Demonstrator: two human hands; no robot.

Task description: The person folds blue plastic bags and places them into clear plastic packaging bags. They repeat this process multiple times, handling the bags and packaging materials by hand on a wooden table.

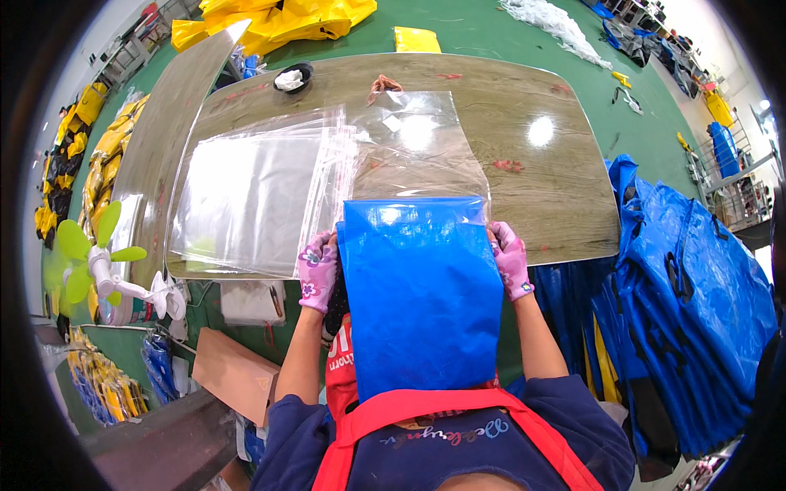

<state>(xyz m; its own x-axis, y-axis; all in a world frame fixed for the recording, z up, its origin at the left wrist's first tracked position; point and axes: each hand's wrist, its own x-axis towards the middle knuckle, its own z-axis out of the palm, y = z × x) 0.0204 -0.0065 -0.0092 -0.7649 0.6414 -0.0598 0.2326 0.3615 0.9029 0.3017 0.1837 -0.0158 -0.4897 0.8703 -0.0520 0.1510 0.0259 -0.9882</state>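
**Left hand [319, 270] and right hand [512, 260] grip a folded blue sheet [422, 303]**

At the far left of the frame stands a white fan [98, 266] with green blades. Next to it, on the left half of the wood-grain table [557, 204], lies a spread stack of clear plastic bags [246, 192]; a small black bowl [305, 76] with something white in it sits above. The left hand, in a pink floral glove, curls its fingers closed on the sheet's left edge, the tips partly hidden. The blue sheet fills the centre, its upper edge meeting a single clear bag [426, 151] that lies flat on the table; whether that edge is inside the bag I cannot tell. The right hand, gloved alike, closes its fingers on the sheet's right edge, the tips also partly hidden. At the right of the frame rises a large heap of blue sheeting [696, 278].
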